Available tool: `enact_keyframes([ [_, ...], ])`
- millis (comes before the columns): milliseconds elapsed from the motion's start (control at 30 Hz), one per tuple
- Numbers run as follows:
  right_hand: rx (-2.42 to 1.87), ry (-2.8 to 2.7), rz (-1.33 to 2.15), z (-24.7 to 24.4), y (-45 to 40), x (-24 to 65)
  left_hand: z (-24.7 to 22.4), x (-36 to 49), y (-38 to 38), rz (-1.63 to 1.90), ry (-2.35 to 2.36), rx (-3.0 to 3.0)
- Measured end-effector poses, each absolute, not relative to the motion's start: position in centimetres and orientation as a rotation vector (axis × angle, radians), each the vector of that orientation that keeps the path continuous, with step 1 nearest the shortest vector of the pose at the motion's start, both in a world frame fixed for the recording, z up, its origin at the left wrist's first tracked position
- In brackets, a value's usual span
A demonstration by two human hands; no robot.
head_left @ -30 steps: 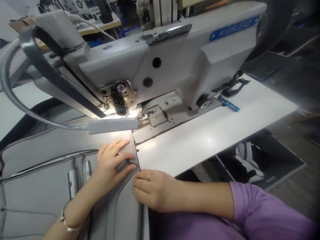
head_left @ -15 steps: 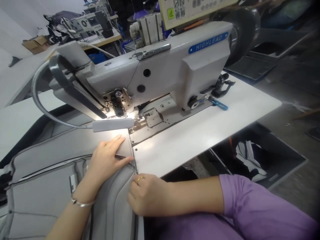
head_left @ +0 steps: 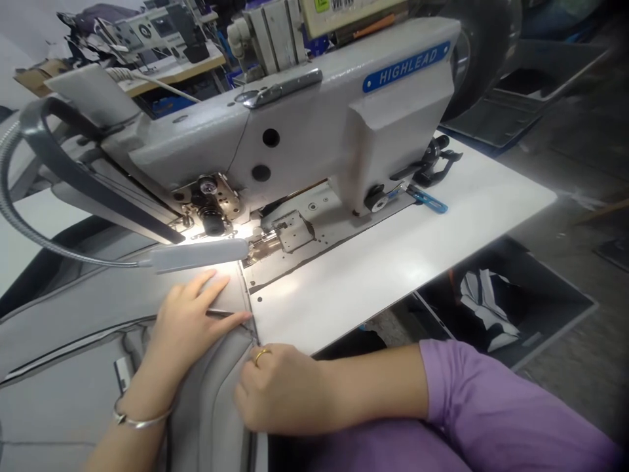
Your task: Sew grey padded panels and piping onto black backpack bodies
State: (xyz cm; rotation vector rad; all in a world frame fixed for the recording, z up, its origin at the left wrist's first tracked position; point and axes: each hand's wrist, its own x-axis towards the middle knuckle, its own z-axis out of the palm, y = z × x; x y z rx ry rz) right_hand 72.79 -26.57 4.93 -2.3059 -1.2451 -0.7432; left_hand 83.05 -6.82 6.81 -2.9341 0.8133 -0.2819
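Observation:
A grey padded fabric piece (head_left: 63, 380) with dark piping and zip-like seams covers the left side of the table. My left hand (head_left: 189, 321) lies flat on it, fingers spread, just in front of the lit lamp (head_left: 196, 255). Closed around the fabric's right edge is my right hand (head_left: 280, 387), wearing a ring, its fingertips partly hidden. Beyond my hands stands a sewing machine (head_left: 295, 144); the fabric's edge runs up to its presser foot area, where the lamp bar partly hides the needle.
A blue-handled tool (head_left: 428, 199) lies by the machine's base on the white table (head_left: 373, 262). Below the table's right edge sits a dark bin (head_left: 545, 301) with fabric pieces (head_left: 491, 308). Another sewing machine (head_left: 152, 33) stands at the back left.
The view has shifted, so the machine, fabric and both hands appear farther left. My left hand stays flat and my right hand keeps its grip on the fabric edge.

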Motion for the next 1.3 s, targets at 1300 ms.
enact_keyframes([
  [1300, -2.331, -1.438, -0.279, 7.3, -29.3, 74.1, 6.7, 87.1, -9.2, -0.203, 0.885, -3.067],
])
